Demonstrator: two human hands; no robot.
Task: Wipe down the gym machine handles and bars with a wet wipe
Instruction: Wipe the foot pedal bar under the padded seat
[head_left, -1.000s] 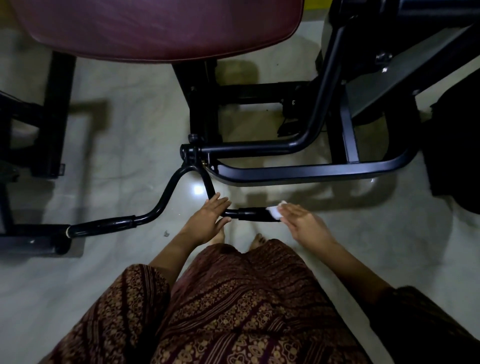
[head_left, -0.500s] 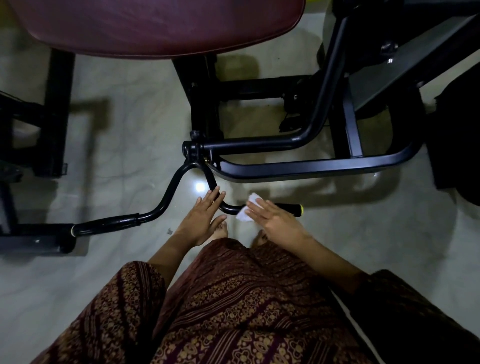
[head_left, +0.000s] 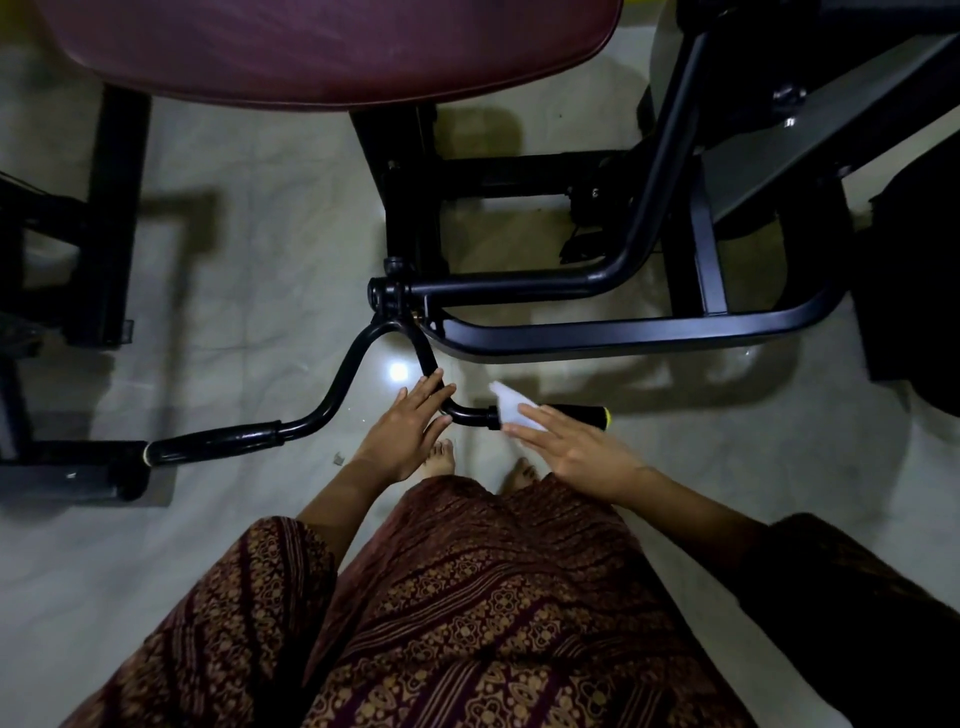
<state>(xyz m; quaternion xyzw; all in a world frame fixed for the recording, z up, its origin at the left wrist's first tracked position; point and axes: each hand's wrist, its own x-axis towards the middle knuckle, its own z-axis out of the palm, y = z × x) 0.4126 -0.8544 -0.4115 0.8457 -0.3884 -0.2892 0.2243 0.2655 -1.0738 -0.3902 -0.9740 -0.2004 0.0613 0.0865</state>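
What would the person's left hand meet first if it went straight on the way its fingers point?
The curved black bar, just ahead of the left hand and its fingertips; they may already touch it, since depth is unclear.

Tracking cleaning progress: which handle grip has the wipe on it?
The right grip, under the right hand and wipe; the left grip is bare.

I see a pale, glossy floor (head_left: 234, 270) with faint veining, carrying one small bright glare (head_left: 398, 371) and soft shadows. A maroon padded seat (head_left: 332, 47) fills the top, and a black stand (head_left: 111, 218) sits left. Light is dim.
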